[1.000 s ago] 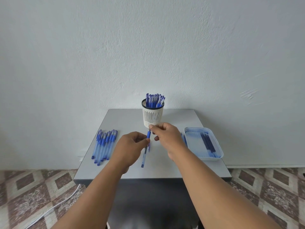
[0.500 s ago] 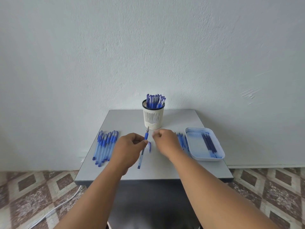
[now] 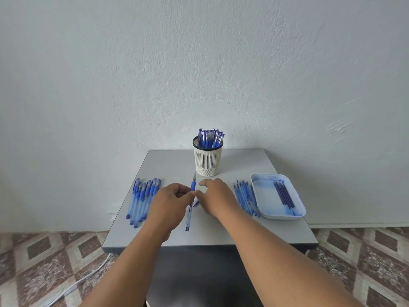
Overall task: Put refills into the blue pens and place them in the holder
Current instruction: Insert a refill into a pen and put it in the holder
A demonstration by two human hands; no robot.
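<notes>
Right hand [image 3: 215, 194] has released the pen [image 3: 190, 203] and lowered toward the cap [image 3: 195, 203], fingers loosely spread. Left hand [image 3: 169, 204] pinches the pen; capping follows.

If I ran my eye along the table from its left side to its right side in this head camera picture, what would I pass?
Row of capped blue pens → left hand holding an uncapped pen → right hand → loose pen barrels → white tray with refills. The holder stands farther back, so I left it out.
</notes>
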